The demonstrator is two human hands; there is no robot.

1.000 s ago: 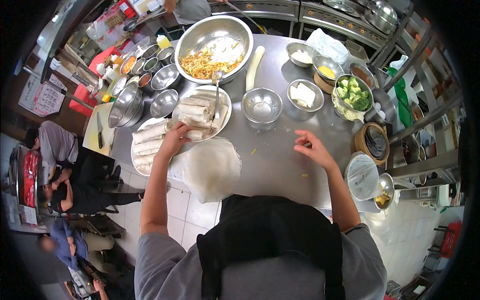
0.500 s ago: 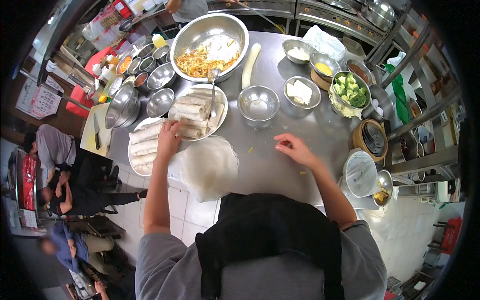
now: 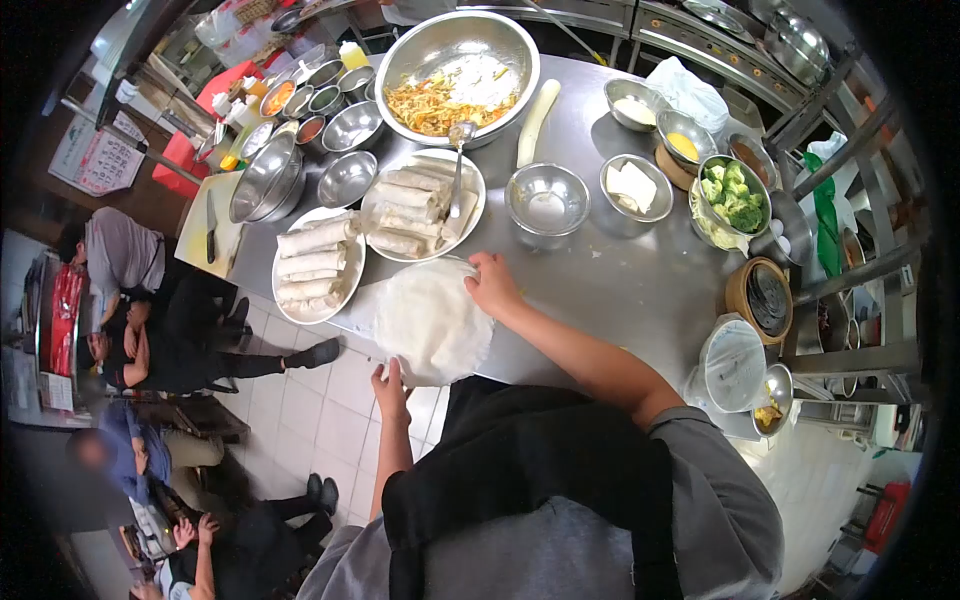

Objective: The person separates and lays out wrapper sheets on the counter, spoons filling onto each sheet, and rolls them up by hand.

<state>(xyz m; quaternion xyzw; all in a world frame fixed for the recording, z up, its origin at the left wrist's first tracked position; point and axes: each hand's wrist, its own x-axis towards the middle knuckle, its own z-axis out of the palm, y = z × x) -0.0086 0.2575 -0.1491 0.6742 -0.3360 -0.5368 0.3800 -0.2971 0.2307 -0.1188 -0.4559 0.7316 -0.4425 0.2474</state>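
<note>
A stack of thin, pale round spring roll wrappers [image 3: 430, 320] lies at the table's near edge. My right hand [image 3: 492, 290] is closed on the wrappers' far right edge, thumb and fingers together. Beside their near left edge is my left hand [image 3: 392, 388], fingers apart, with one fingertip against the rim. Rolled spring rolls [image 3: 312, 262] fill an oval white plate [image 3: 352, 275] on the left. More rolls [image 3: 405, 210] rest on a second white plate [image 3: 474, 222], where a metal spoon [image 3: 456, 175] leans.
A large steel bowl [image 3: 530, 60] holds shredded filling and white noodles or rice. Near it are a long pale vegetable [image 3: 538, 120] and a small steel bowl [image 3: 548, 200]. Broccoli [image 3: 732, 195] sits at right. A knife [image 3: 210, 228] lies on a cutting board; people sit at left.
My left hand has left the spring rolls and come down to the wrappers' near edge. My right hand has moved left across the table onto their far edge. The view has shifted.
</note>
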